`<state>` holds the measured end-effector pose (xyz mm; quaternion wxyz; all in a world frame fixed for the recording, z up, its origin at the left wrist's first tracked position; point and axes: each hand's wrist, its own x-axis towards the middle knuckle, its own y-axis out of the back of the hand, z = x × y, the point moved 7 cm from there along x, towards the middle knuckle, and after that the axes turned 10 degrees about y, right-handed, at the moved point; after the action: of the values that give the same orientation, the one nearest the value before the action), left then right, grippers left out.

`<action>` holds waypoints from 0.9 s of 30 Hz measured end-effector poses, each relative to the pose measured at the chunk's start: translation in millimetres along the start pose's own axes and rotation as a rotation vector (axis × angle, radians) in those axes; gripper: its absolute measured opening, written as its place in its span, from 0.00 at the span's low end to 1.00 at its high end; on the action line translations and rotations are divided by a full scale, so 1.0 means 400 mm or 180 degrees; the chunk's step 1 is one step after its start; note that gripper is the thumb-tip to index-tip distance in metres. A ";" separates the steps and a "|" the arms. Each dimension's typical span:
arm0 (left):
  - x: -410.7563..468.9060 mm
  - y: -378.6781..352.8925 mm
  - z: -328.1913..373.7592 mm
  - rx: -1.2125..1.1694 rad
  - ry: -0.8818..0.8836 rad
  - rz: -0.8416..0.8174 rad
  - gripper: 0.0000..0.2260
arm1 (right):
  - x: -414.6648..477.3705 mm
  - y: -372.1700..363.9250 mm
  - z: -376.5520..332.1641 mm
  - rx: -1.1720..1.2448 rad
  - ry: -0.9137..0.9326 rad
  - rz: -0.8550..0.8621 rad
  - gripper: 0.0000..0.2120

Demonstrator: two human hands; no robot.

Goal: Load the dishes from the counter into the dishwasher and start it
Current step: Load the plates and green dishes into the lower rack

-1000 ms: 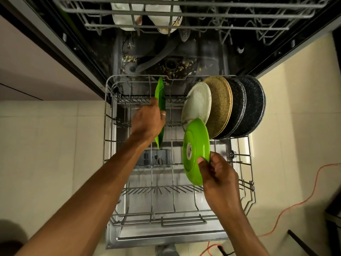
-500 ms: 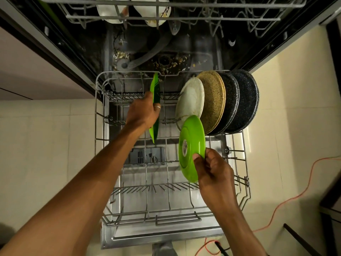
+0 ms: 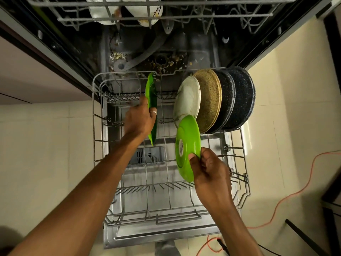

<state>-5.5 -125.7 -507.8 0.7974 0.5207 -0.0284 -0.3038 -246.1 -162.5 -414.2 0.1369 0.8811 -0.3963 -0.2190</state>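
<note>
The dishwasher's lower rack [image 3: 97, 126] is pulled out over the open door. My left hand [image 3: 141, 121] grips a green plate [image 3: 151, 93] held edge-on and upright over the rack's middle rear. My right hand [image 3: 210, 170] pinches the lower rim of a second green plate [image 3: 186, 143], which stands upright just in front of a white plate [image 3: 188, 97]. Behind the white plate stand a tan speckled plate [image 3: 210, 97] and two dark speckled plates [image 3: 241, 97], all leaning in the rack's right rear row.
The upper rack [image 3: 166, 2] above holds white bowls [image 3: 103, 15]. Food bits lie around the tub's drain [image 3: 162, 61]. An orange cable [image 3: 287, 196] runs over the tiled floor at right. A dark frame [image 3: 332, 200] stands at the far right.
Both hands and their green plates hold almost the same places over the rack; the whole view has shifted slightly as my head moved.
</note>
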 end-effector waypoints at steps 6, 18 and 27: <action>-0.030 -0.005 -0.011 -0.0196 0.0005 -0.0064 0.14 | 0.018 -0.016 -0.025 -0.0195 0.0070 -0.0074 0.08; -0.017 -0.028 -0.019 0.0332 0.0308 -0.0333 0.18 | 0.036 -0.029 -0.034 -0.0104 0.0099 -0.0152 0.05; -0.027 -0.089 -0.066 0.0181 0.0704 -0.1052 0.25 | 0.025 -0.024 -0.028 -0.0137 0.0194 -0.0207 0.06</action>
<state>-21.1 -108.4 -547.1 0.7200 0.5707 0.1367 -0.3705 -228.7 -163.3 -411.3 0.1606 0.8966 -0.3583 -0.2048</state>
